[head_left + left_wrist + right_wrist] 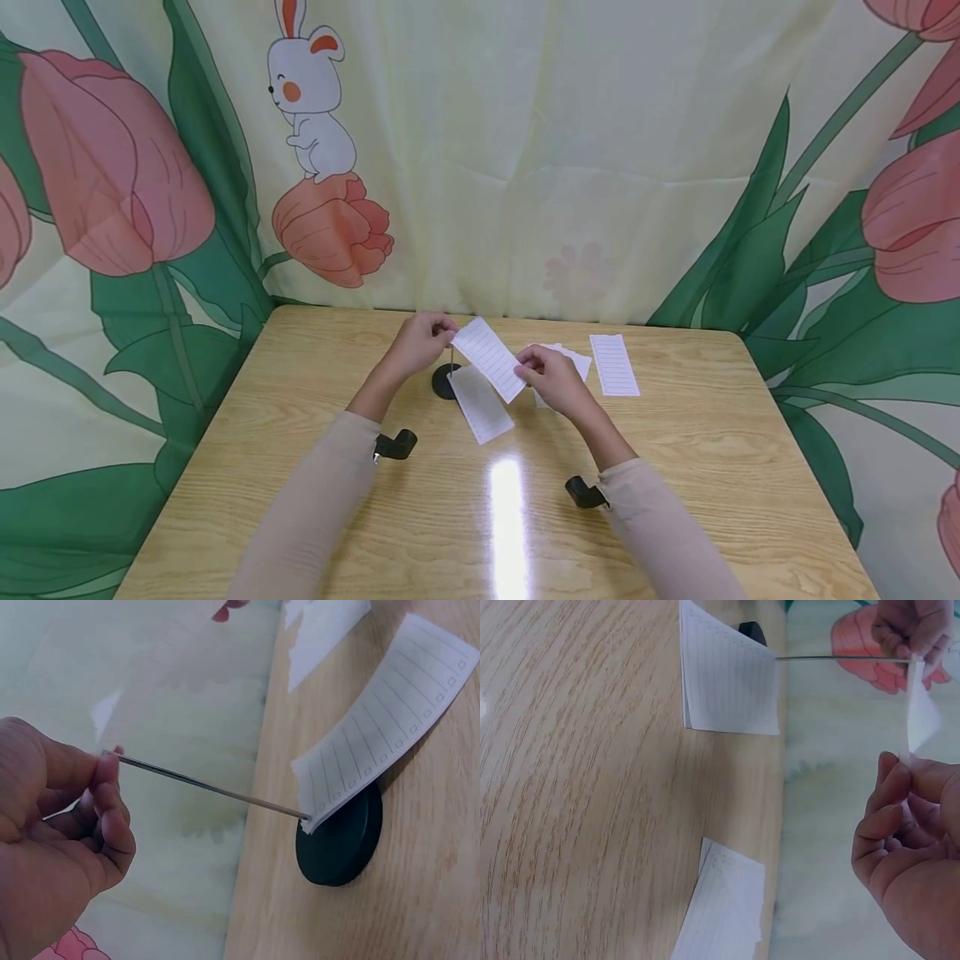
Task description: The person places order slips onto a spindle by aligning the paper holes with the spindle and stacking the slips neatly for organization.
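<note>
A paper spike, with a thin upright metal rod (202,785) on a round black base (442,382), stands toward the back of the table. My left hand (427,340) pinches the rod's top end between thumb and fingertips. My right hand (553,379) pinches one end of a lined paper slip (489,358). That slip stretches across to the rod's tip, where its far end meets the left fingertips; whether the rod pierces it cannot be told. Lower down, lined slips (731,679) are stuck on the rod, resting against the base and slanting outward.
Right of the spike, overlapping paper slips (576,360) lie partly behind my right hand. Another lined slip (615,365) lies flat farther right. The wooden table (480,517) ends at a patterned curtain (480,167) behind. Black wrist mounts (396,445) stick out from both sleeves.
</note>
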`<state>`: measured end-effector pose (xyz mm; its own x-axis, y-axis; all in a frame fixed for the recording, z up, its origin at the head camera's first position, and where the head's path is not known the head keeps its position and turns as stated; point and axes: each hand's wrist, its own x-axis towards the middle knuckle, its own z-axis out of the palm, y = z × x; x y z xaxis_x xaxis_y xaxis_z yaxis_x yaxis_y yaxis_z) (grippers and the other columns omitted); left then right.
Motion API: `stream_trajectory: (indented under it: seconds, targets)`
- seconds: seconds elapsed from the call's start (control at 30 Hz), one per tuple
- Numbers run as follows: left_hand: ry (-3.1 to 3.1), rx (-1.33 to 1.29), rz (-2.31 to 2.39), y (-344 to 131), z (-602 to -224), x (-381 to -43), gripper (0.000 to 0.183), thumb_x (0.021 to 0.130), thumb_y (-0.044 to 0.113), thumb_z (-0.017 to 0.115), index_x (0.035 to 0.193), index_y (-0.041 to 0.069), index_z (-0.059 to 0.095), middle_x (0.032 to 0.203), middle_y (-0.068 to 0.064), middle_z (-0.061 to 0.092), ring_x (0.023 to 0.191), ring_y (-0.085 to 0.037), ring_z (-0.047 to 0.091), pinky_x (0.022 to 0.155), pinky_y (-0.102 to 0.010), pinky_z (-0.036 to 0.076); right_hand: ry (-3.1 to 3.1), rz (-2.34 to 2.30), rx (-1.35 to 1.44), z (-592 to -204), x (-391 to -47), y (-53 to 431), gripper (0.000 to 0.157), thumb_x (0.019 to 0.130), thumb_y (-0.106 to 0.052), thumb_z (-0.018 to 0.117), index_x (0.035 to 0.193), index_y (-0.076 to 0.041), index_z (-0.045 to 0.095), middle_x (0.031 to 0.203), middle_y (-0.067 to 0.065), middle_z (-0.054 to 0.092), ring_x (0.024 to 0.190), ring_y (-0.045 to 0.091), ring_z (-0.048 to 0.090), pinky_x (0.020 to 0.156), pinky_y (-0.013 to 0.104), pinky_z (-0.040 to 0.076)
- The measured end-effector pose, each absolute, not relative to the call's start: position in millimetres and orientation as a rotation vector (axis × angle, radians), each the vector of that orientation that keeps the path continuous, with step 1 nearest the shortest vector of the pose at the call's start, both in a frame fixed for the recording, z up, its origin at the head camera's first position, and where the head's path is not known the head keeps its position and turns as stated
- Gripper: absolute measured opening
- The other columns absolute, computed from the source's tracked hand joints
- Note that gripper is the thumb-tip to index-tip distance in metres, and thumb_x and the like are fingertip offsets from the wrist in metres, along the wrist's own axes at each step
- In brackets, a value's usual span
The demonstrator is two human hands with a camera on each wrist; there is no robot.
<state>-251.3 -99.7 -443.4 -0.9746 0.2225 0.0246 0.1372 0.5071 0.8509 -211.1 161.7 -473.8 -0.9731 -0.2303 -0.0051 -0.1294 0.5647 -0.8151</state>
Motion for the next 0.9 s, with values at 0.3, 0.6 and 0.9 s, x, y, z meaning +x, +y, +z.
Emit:
stream_trajectory:
  seconds: [0.3, 0.6, 0.9]
  targets:
    - [2.617, 0.320, 1.520, -103, -455, -251, 0.013, 0.102, 0.003, 0.061, 0.104, -0.002, 0.073, 0.094, -0.013, 0.069, 0.087, -0.027, 0.066, 0.071, -0.025, 0.052, 2.710, -1.350, -0.290, -478, -211, 163, 0.014, 0.100, -0.015, 0.069, 0.109, -0.004, 0.070, 0.093, 0.007, 0.072, 0.082, 0.021, 0.068, 0.070, 0.028, 0.053]
    - [2.650, 0.380, 1.517, -102, -464, -252, 0.012, 0.102, 0.003, 0.062, 0.104, 0.000, 0.073, 0.098, -0.013, 0.072, 0.090, -0.025, 0.067, 0.074, -0.027, 0.053, 2.690, -1.368, -0.279, -485, -207, 163, 0.013, 0.100, -0.016, 0.069, 0.106, -0.005, 0.069, 0.091, 0.007, 0.072, 0.085, 0.029, 0.070, 0.068, 0.029, 0.052]
    - [2.654, 0.364, 1.504, -103, -472, -251, 0.012, 0.102, 0.003, 0.061, 0.106, 0.002, 0.073, 0.101, -0.012, 0.072, 0.091, -0.021, 0.065, 0.076, -0.028, 0.054, 2.657, -1.384, -0.289, -491, -202, 160, 0.009, 0.099, -0.015, 0.070, 0.102, -0.006, 0.069, 0.087, 0.005, 0.069, 0.081, 0.029, 0.067, 0.064, 0.024, 0.050]
